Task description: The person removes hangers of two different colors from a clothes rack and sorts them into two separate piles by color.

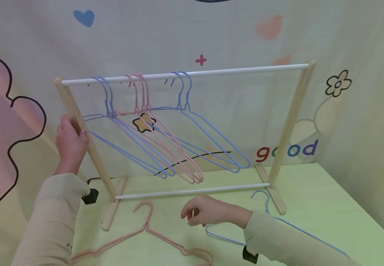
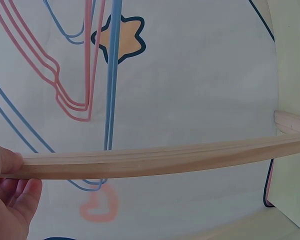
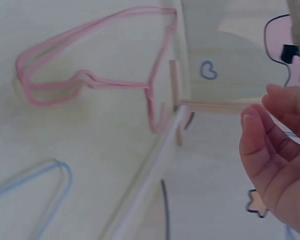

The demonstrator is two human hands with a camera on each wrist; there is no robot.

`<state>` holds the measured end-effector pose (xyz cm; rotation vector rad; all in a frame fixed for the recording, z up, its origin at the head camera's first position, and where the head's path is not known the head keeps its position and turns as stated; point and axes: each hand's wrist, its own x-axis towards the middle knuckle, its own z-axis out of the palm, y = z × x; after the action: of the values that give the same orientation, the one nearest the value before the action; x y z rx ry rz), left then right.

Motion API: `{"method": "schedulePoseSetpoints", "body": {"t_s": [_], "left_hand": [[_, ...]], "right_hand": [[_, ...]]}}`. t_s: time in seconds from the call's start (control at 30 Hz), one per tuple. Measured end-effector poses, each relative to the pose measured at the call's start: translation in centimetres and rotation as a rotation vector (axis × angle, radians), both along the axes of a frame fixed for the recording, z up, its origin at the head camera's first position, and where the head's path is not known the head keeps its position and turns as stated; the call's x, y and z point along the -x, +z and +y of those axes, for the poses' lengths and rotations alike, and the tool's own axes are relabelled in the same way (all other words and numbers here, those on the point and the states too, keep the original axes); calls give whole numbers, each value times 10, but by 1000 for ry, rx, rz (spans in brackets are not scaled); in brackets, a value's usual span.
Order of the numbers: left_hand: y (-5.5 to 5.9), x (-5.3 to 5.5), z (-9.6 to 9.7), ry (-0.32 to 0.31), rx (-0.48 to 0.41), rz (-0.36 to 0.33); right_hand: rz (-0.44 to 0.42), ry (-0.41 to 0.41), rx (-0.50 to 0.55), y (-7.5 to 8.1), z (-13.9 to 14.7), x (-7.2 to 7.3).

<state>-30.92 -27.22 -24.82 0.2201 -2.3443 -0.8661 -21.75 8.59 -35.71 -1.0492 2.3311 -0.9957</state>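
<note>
My left hand grips the left wooden post of a small clothes rack, thumb on one side and fingers on the other. On its white top rail hang two blue hangers at the left, three pink hangers beside them, then two more blue hangers. My right hand is in front of the lower bar, its fingers loosely bent and holding nothing. Pink hangers, apparently stacked, lie on the table to its left. A blue hanger lies to the right, partly hidden by my right forearm.
The rack's white lower bar runs between two wooden feet on the pale green table. Behind stands a light patterned curtain with hearts, flowers and letters.
</note>
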Motion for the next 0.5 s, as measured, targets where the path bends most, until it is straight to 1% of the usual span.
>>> {"method": "schedulePoseSetpoints", "body": {"t_s": [0.13, 0.27, 0.33, 0.4, 0.5], "left_hand": [[-1, 0, -1, 10, 2, 27], [-2, 0, 0, 19, 8, 50], [-2, 0, 1, 19, 12, 51], [-2, -1, 1, 19, 15, 54], [-2, -1, 2, 16, 15, 58]], "right_hand": [[44, 54, -1, 31, 13, -3], [40, 71, 11, 62, 26, -3], [30, 63, 14, 77, 33, -3], [40, 42, 24, 92, 39, -1], [67, -28, 61, 114, 47, 5]]}}
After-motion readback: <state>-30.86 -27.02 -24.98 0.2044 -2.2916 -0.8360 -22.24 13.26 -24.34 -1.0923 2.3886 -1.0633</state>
